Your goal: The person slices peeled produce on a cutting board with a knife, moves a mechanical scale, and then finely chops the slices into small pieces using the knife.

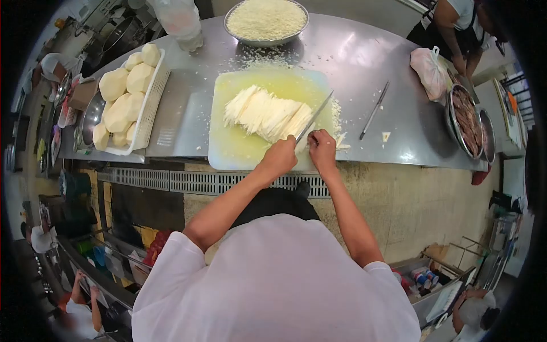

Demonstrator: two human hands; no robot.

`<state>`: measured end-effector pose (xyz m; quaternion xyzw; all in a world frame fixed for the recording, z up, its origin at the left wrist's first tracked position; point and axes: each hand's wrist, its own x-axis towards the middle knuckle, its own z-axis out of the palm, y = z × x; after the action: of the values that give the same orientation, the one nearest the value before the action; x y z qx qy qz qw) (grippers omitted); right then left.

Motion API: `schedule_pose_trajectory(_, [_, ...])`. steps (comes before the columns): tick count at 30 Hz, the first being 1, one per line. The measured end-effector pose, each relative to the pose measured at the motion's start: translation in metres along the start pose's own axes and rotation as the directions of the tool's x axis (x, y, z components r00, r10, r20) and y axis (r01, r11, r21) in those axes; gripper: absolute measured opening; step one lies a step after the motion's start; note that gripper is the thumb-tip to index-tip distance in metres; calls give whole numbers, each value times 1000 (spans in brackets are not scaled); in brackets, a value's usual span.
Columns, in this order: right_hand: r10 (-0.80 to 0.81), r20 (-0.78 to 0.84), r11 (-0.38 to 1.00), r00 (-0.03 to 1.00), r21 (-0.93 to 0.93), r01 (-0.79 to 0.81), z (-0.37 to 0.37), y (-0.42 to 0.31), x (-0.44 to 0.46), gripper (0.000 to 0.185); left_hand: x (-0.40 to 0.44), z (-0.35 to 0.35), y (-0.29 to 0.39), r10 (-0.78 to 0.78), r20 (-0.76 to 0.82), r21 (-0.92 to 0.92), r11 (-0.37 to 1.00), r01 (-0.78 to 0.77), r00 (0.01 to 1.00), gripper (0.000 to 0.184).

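A knife [316,117] is being gripped by the closed fingers of the left hand [279,155], and the right hand [322,149] is being held curled beside it; whether anything is being pinched there cannot be told. Pale strips [270,114] are being supported by the cutting board [224,151]. Beyond, a heaped bowl [266,43] is being held up by the table [364,62].

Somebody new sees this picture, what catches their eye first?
Probably the heap of pale strips on the cutting board in the middle, with the knife in the left hand at its right end. Next come the bowl piled with pale bits at the far edge of the table, and the crate of peeled vegetables at left.
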<state>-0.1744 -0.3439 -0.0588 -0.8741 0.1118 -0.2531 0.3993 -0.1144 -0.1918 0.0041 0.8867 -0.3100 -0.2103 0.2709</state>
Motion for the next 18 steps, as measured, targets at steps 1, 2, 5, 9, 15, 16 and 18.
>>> schedule_pose_trajectory(1, [-9, 1, 1000, 1000, -21, 9, 0, 0, -1, 11, -1, 2, -1, 1, 0, -2, 1000, -1, 1000, 20])
schedule_pose_trajectory(2, [-18, 1, 999, 1000, -44, 18, -2, 1, -1, 11, -4, -3, 3, 5, 12, -4, 1000, -5, 1000, 20])
schedule_pose_trajectory(5, [-24, 11, 995, 1000, -100, 25, -2, -1, 0, 12, -17, -24, 20, -3, 45, 8, 1000, 3, 999, 20])
schedule_pose_trajectory(9, [-19, 4, 995, 1000, -94, 19, 1, 0, 1, 14, -8, 4, 12, 21, 6, 17, 1000, -21, 1000, 21])
schedule_pose_trajectory(15, [-38, -26, 995, 999, -89, 36, 1, 2, -1, 10, -11, -24, 25, 2, 77, 23, 1000, -4, 997, 20])
schedule_pose_trajectory(16, [-14, -17, 998, 1000, -67, 13, -1, 2, -2, 9, -10, -13, 21, 1, 89, 23, 1000, -3, 996, 20])
schedule_pose_trajectory(18, [6, -9, 999, 1000, -41, -6, 0, -1, 0, 9, -6, 6, 10, -11, 14, -9, 1000, 11, 1000, 19])
